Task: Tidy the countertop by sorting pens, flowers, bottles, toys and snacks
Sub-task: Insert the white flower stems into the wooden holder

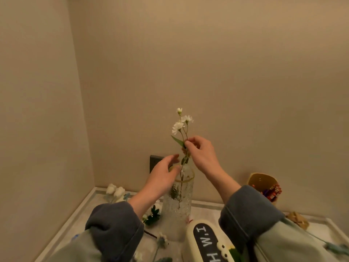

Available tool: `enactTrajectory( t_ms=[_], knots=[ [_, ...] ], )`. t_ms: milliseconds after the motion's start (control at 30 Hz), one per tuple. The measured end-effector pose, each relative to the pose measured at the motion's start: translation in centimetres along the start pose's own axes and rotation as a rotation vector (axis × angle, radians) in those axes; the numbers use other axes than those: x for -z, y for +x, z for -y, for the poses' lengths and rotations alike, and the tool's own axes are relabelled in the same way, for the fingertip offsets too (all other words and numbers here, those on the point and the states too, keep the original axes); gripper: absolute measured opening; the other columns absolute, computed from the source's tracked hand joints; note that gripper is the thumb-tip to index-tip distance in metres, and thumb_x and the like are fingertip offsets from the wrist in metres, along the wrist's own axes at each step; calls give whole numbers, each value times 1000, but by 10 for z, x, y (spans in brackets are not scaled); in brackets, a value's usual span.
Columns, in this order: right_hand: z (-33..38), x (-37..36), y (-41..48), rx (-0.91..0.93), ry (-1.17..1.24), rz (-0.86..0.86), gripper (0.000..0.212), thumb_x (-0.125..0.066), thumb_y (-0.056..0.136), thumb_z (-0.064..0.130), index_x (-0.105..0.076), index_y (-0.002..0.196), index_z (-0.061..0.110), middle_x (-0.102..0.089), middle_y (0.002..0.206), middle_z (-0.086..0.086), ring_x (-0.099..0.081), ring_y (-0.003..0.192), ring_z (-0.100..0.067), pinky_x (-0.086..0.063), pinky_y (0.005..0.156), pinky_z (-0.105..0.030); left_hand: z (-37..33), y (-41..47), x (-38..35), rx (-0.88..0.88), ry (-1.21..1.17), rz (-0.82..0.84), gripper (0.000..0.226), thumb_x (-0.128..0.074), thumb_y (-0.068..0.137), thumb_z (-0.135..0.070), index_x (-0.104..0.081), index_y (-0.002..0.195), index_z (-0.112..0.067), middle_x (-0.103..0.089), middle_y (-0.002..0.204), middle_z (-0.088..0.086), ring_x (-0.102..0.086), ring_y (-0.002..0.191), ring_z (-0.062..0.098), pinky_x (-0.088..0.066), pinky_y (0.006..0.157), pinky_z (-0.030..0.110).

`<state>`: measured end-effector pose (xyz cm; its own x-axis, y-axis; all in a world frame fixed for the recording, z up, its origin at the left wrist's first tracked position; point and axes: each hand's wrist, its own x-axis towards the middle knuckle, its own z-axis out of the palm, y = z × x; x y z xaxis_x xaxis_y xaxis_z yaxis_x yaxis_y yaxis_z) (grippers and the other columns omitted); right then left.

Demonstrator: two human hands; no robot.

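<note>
Right hand [200, 152] pinching the white flower stem [184, 137], its lower end down inside the glass vase [178, 201], left hand [163, 173] loose-fingered, touching the vase rim, near the surface's [204, 210] back edge
</note>
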<state>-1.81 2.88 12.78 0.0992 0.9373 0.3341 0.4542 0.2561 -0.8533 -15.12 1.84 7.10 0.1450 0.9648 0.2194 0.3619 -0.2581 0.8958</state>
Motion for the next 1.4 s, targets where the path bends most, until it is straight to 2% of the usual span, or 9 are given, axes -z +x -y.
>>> enactTrajectory(
  t_ms=[233, 367, 533, 667, 800, 933, 1033, 1133, 1400],
  knots=[
    [45, 51, 2, 43, 233, -69, 16, -48, 100, 15, -62, 94, 10, -66, 83, -10, -64, 74, -17, -55, 62, -25, -47, 3, -9, -108, 1, 126, 42, -52, 97, -26, -45, 138, -25, -56, 122, -13, -52, 112, 2, -40, 95, 21],
    [54, 85, 4, 60, 314, -163, 15, -47, 101, 16, -59, 92, 16, -67, 82, -7, -67, 74, -18, -57, 62, -34, -70, 10, -22, -170, 14, 138, 29, -56, 95, -26, -56, 124, -23, -63, 112, -8, -58, 108, 10, -46, 90, 26],
    [51, 135, -2, 97, 313, -231, 13, -46, 102, 20, -58, 97, 17, -68, 87, -6, -68, 74, -15, -52, 51, -23, -107, 11, -55, -248, -53, 155, 23, -60, 94, -21, -66, 115, -17, -70, 104, -1, -64, 99, 15, -50, 88, 29],
    [34, 176, -8, 129, 270, -299, 12, -46, 102, 20, -58, 100, 18, -68, 88, -7, -68, 75, -15, -55, 56, -25, -131, 8, -92, -291, -92, 142, 33, -59, 94, -21, -57, 126, -17, -64, 109, -6, -61, 102, 7, -48, 85, 18],
    [7, 214, -10, 126, 194, -356, 12, -47, 101, 21, -59, 98, 23, -69, 90, -7, -68, 79, -16, -56, 58, -27, -140, 5, -132, -314, -97, 108, 35, -56, 95, -18, -55, 129, -23, -61, 117, -10, -57, 109, 2, -48, 90, 18],
    [-21, 240, -9, 138, 108, -376, 17, -48, 101, 21, -57, 90, 31, -68, 89, -3, -68, 81, -17, -58, 70, -36, -139, 7, -170, -273, -75, 136, 39, -51, 96, -9, -54, 132, -24, -62, 118, -12, -56, 111, -1, -46, 92, 15],
    [-46, 253, -3, 125, 62, -363, 13, -49, 101, 22, -61, 96, 25, -68, 88, 0, -68, 83, -16, -58, 77, -39, -138, 11, -195, -215, -63, 150, 40, -46, 98, -8, -52, 135, -23, -62, 122, -12, -54, 116, 1, -44, 94, 15],
    [-68, 257, 5, 117, 37, -327, 13, -49, 100, 22, -62, 100, 22, -67, 87, 2, -67, 85, -16, -56, 77, -38, -134, 16, -212, -145, -52, 148, 40, -42, 100, -9, -50, 137, -22, -60, 126, -9, -52, 120, 5, -42, 103, 23],
    [-131, 247, 29, 37, 34, -207, 16, -49, 100, 23, -65, 99, 21, -67, 87, 4, -64, 82, -12, -50, 69, -28, -109, 31, -236, 15, -41, 36, 40, -42, 98, -4, -53, 132, -21, -63, 117, -7, -57, 115, 10, -45, 103, 29]
  ],
)
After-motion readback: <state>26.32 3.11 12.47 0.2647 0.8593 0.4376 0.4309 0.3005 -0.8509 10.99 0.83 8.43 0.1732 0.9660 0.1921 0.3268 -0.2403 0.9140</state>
